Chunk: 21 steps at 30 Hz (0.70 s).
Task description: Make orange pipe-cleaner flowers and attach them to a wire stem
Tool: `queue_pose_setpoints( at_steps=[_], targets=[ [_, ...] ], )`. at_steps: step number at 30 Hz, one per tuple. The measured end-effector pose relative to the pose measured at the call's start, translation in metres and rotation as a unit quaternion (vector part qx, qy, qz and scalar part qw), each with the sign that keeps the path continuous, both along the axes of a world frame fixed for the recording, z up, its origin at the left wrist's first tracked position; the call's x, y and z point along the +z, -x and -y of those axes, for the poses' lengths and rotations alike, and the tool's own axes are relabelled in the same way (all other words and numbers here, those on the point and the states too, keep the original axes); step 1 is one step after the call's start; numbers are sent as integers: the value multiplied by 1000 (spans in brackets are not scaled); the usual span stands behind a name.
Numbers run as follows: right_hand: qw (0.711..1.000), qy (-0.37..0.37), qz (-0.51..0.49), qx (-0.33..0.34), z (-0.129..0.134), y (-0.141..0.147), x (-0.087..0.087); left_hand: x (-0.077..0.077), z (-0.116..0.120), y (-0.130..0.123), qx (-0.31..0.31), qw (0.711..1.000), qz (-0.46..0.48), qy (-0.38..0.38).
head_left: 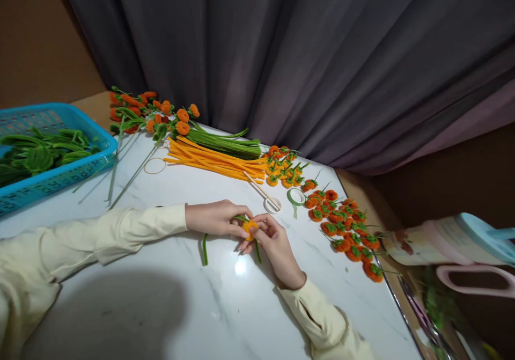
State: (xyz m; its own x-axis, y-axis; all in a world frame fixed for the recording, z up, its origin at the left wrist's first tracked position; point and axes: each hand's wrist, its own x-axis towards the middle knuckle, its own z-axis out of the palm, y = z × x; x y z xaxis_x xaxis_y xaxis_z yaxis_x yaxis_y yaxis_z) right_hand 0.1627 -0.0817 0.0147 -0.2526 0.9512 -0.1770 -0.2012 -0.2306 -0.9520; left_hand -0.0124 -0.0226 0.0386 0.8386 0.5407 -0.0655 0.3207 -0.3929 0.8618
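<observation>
Between both hands is a small yellow-orange pipe-cleaner flower (250, 229), held just above the white marbled table (169, 301). My left hand (219, 219) pinches it from the left, with a green pipe cleaner (205, 250) running under those fingers and hanging below. From the right, my right hand (276, 244) has thumb and fingers closed on the flower's edge. Another green end shows beneath the right fingers. Where the green strand meets the flower is partly covered by the fingertips.
A blue basket (108, 144) of green leaves stands at left. Behind my hands lie orange pipe cleaners (217, 159), green pipe cleaners (229, 144), a wooden stick (261, 191) and green tape (296, 196). Orange flowers (340, 226) spread along the right edge, near a tumbler (438, 240).
</observation>
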Motion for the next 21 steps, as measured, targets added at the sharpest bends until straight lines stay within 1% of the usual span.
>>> queue_pose_setpoints(
  at_steps=[2,8,10,14,21],
  targets=[
    [1000,-4,-19,3,0,-2,-1,-4,2,-1,8,1000,20,-22],
    [998,-4,-66,24,-5,-8,-1,-26,3,-1,64,991,78,-90],
    [997,1,-78,23,-6,-9,-1,-30,2,0,76,985,101,-113],
    [995,8,-93,23,-6,-11,0,-32,1,2,71,978,130,-145],
    [996,10,-91,25,-5,-13,1,-34,3,3,89,968,107,-207]
  ],
)
